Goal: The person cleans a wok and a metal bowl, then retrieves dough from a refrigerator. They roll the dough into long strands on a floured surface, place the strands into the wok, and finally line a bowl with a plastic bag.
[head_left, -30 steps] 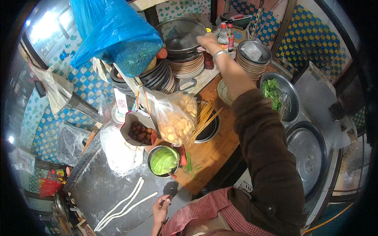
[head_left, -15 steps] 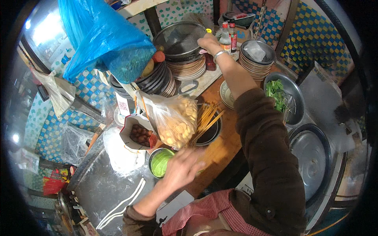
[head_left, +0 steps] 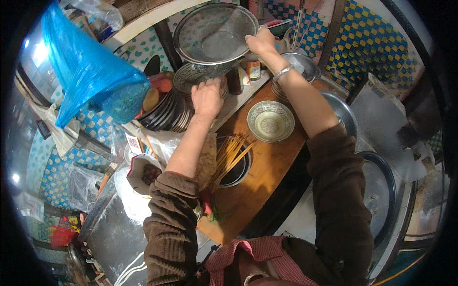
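Observation:
My right hand (head_left: 261, 42) grips the rim of a wide, round grey metal basin (head_left: 217, 40), which it holds raised and tilted above the bowl stack. Below it, my left hand (head_left: 208, 97) has its fingers curled over the near rim of the top bowl (head_left: 186, 78), a patterned one on the stack. Its fingertips are partly hidden. Closer to me, a pale green patterned bowl (head_left: 270, 122) sits on the wooden counter (head_left: 267, 167). A bundle of wooden chopsticks (head_left: 231, 157) stands in a dark round container beside that bowl.
A blue plastic bag (head_left: 90, 71) hangs at the left, beside stacked dark plates (head_left: 164, 112). A sauce bottle (head_left: 253, 69) stands behind my right wrist. Metal basins (head_left: 377, 200) lie at the right. A box of round brown items (head_left: 145, 174) stands under my left forearm.
My left hand has reached forward from the counter to the bowl stack. My right hand has lifted the metal basin off the stack. More of the patterned bowl on the counter shows.

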Demonstrator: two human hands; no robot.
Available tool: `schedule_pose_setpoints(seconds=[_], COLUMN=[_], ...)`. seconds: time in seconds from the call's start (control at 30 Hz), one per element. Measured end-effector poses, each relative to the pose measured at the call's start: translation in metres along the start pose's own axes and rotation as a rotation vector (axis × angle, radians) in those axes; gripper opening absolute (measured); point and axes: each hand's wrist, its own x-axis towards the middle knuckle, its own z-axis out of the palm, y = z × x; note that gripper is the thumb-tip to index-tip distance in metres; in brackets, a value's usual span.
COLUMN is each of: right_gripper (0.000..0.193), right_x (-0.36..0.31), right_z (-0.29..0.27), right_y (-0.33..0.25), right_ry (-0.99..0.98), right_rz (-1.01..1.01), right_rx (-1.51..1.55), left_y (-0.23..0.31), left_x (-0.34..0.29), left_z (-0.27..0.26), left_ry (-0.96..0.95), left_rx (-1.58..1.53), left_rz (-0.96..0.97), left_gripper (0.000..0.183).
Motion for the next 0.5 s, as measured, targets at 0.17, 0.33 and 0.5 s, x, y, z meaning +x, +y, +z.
schedule_pose_setpoints(seconds=[0.17, 0.33, 0.5], right_gripper=[0.046, 0.041, 0.036], right_x=[0.011, 0.009, -0.002], right_z=[-0.002, 0.014, 0.032], right_y=[0.016, 0.027, 0.027], right_ry=[0.025, 0.097, 0.125], right_rz=[0.069, 0.095, 0.091], right_rx=[0.030, 0.181, 0.244], left_y=[-0.013, -0.037, -0.063], left_x=[0.008, 0.014, 0.017], left_z=[0.021, 0.035, 0.037], left_ry=[0.211, -0.103, -0.204], left_rx=[0.035, -0.094, -0.063], left_rz=[0.079, -0.241, -0.223], left_gripper=[0.024, 0.029, 0.028])
